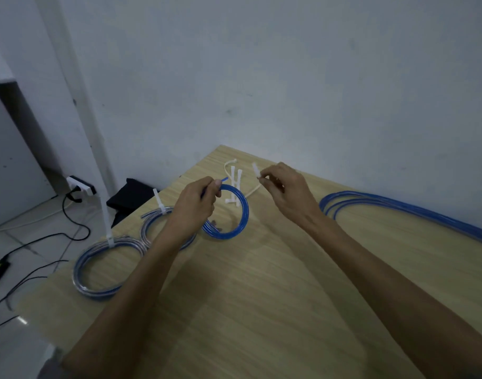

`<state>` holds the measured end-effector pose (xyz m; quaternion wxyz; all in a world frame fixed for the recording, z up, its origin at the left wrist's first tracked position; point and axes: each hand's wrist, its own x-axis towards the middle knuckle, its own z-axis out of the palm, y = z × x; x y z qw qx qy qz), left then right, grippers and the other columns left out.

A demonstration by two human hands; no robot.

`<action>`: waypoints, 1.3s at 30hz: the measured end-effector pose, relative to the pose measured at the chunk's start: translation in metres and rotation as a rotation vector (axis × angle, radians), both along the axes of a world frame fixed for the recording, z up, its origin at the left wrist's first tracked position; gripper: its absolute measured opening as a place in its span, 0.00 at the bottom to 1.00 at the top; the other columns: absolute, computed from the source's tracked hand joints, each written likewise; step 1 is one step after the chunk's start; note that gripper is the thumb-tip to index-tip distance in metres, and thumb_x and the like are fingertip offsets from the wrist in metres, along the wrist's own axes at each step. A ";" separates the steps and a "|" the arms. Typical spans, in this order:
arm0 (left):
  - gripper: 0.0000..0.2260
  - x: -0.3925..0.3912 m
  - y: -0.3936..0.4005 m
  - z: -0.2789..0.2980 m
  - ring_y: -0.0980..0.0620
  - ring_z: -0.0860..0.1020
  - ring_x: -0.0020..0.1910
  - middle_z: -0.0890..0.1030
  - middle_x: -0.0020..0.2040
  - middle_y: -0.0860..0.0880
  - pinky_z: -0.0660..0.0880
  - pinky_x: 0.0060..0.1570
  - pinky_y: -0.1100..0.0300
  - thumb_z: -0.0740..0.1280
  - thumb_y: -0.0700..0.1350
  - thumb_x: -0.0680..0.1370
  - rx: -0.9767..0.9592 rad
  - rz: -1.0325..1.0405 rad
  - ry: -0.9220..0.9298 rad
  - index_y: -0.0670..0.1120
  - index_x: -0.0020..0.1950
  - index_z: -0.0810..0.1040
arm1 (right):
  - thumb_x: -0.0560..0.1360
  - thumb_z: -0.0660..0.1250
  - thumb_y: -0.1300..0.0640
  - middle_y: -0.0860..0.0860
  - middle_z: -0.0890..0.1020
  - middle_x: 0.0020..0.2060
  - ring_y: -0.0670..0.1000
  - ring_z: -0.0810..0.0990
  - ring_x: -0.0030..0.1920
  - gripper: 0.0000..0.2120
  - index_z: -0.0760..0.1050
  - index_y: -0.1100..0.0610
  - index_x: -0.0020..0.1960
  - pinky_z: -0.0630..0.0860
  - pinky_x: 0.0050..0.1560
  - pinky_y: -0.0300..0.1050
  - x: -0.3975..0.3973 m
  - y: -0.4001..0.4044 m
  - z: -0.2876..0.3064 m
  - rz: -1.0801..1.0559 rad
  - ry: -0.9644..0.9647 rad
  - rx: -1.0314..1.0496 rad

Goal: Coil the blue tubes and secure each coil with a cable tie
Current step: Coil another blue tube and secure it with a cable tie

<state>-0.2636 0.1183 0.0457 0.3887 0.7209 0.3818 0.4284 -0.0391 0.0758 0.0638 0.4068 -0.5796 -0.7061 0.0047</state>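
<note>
While the left hand (pixel 197 199) pinches the small blue coil (pixel 229 214) at its top, above the table (pixel 261 296), the right hand (pixel 283 187) pinches a white cable tie (pixel 255 168) — light, springy tubing, best held where loops cross.

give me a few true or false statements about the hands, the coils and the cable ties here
1. The left hand grips a small blue coil. True.
2. The right hand is empty. False: it pinches a white cable tie.
3. Two coils at the table's left edge already carry cable ties. True: the near tied coil and the far tied coil.
4. The uncoiled blue tubes lie on the floor. False: they lie on the table, at its right.
5. The spare cable ties lie on the table beyond the hands. True.
</note>
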 end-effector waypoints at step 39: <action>0.16 0.184 -0.100 -0.003 0.54 0.63 0.24 0.66 0.22 0.54 0.62 0.31 0.57 0.60 0.43 0.80 -0.460 -0.102 -0.140 0.46 0.32 0.71 | 0.82 0.66 0.58 0.44 0.84 0.48 0.42 0.81 0.54 0.03 0.79 0.55 0.53 0.75 0.53 0.32 0.053 -0.170 -0.020 -0.095 0.539 -0.068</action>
